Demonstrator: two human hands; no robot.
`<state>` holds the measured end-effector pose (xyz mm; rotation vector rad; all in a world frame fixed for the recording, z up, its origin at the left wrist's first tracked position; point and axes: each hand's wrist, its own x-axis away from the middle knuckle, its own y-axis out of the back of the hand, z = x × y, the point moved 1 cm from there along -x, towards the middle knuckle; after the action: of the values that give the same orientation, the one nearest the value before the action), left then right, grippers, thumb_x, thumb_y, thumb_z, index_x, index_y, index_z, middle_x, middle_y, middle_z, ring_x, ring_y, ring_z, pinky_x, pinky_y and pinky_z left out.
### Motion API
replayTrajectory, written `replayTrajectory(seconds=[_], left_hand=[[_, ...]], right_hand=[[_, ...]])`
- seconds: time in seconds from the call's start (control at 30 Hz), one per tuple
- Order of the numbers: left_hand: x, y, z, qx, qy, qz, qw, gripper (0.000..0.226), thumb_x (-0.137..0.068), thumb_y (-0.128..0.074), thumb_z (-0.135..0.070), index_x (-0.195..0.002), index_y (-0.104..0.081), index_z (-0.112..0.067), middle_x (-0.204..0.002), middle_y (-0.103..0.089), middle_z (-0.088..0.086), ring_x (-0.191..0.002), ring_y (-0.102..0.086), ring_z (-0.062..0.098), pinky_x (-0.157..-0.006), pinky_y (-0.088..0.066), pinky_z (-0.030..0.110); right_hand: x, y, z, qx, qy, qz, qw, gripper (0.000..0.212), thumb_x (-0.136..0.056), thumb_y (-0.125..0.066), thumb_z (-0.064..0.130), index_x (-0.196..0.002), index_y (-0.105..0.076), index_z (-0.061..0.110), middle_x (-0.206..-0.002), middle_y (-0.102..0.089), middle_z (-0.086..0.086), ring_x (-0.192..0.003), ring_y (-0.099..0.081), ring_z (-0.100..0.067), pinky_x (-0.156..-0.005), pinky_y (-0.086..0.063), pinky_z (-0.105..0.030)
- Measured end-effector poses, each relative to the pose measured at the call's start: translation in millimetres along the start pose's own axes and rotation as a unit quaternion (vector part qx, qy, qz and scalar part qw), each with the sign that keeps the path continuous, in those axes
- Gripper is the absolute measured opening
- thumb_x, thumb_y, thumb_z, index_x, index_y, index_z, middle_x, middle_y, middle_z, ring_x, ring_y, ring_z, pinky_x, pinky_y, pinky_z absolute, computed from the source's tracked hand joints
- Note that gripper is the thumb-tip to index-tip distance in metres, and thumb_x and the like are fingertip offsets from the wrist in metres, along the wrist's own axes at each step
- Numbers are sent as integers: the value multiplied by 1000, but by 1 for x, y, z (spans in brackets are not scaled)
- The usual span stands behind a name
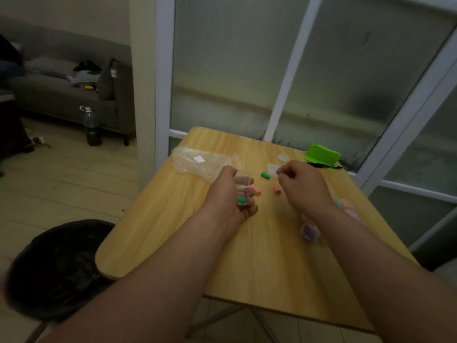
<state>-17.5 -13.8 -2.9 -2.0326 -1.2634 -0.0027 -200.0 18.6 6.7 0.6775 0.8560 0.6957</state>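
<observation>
Your left hand (231,194) grips a small clear case (242,186), fingers curled round it, held just above the surface (259,256). A green earplug (241,200) sits low inside the case. Your right hand (303,185) hovers with fingers curled in; cannot tell whether it pinches anything, as the fingertips are too dark.

Between the two hands lies a loose green earplug (265,175). A pink earplug (277,189) lies near the right hand, and a second pink earplug (256,191) lies just beside the left fingertips, partly hidden. Two spare cases (283,157) sit beyond the right hand. A filled case (308,231) lies by your right forearm. A plastic bag (195,160) lies behind the left hand, and a green box (322,153) and a pen (325,166) lie at the far edge.

Risks, judged from here:
- The earplugs look like round foam, so a careless nudge likely rolls one across the surface, maybe off the edge.
- Tilt the clear case too far while loading and the green earplug inside could drop out.
- The case mouth looks narrow, so an earplug pressed in crooked may spring back.
- Your right forearm passes close to the filled case, so a sweep could knock it away.
- Dim light makes pink and orange easy to mix up.
</observation>
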Motion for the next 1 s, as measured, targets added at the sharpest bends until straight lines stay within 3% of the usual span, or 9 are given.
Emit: replayTrajectory(seconds=[0.27,0.33,0.43,0.67,0.83,0.9,1.0], left_hand=[[-1,1,-5,17,-2,0,1000,41,-102,-41,-40,-105,-67,-9,-56,-61,3,-53,-47,14,-55,-46,27],[-1,1,-6,20,-1,1,1000,41,-103,-41,-40,-104,-67,-9,-55,-60,3,-53,-45,14,-56,-46,27],[-2,0,-7,26,3,5,1000,41,-102,-41,-40,-102,-66,-9,-56,-58,3,-52,-44,14,-55,-45,27],[1,-1,-4,23,9,2,1000,40,-102,-43,-40,-97,-69,-10,-65,-57,4,-53,-46,14,-53,-46,25],[3,1,-4,16,7,2,1000,41,-102,-44,-41,-102,-69,-9,-66,-59,5,-54,-47,14,-54,-45,27],[5,-2,-3,10,8,3,1000,41,-103,-43,-41,-106,-68,-9,-68,-58,5,-54,-47,14,-54,-45,26],[9,-6,-1,12,7,13,1000,44,-103,-43,-40,-113,-68,-6,-76,-57,8,-55,-46,15,-53,-44,26]], right_hand=[[-53,-27,4,206,57,100,972,37,-101,-58,21,-134,-68,34,-128,-65,-3,-109,-65,-30,-85,-59,-46],[-57,-34,7,272,85,124,951,37,-101,-58,23,-134,-69,34,-130,-65,-5,-118,-61,-31,-93,-55,-44],[-55,-40,12,323,92,133,932,34,-98,-55,20,-124,-76,26,-123,-67,-7,-115,-62,-31,-94,-56,-43],[-53,-41,20,265,53,129,954,25,-99,-56,15,-117,-73,20,-117,-67,-8,-109,-64,-29,-91,-55,-38],[-45,-33,23,183,45,121,975,38,-99,-58,17,-135,-68,22,-129,-70,-6,-116,-65,-27,-92,-52,-35],[-37,-17,23,145,44,102,983,35,-99,-56,17,-130,-74,21,-128,-73,-6,-111,-69,-27,-89,-54,-36],[-9,7,20,51,15,64,997,25,-101,-57,18,-112,-80,20,-112,-76,1,-96,-70,-22,-85,-59,-40]])
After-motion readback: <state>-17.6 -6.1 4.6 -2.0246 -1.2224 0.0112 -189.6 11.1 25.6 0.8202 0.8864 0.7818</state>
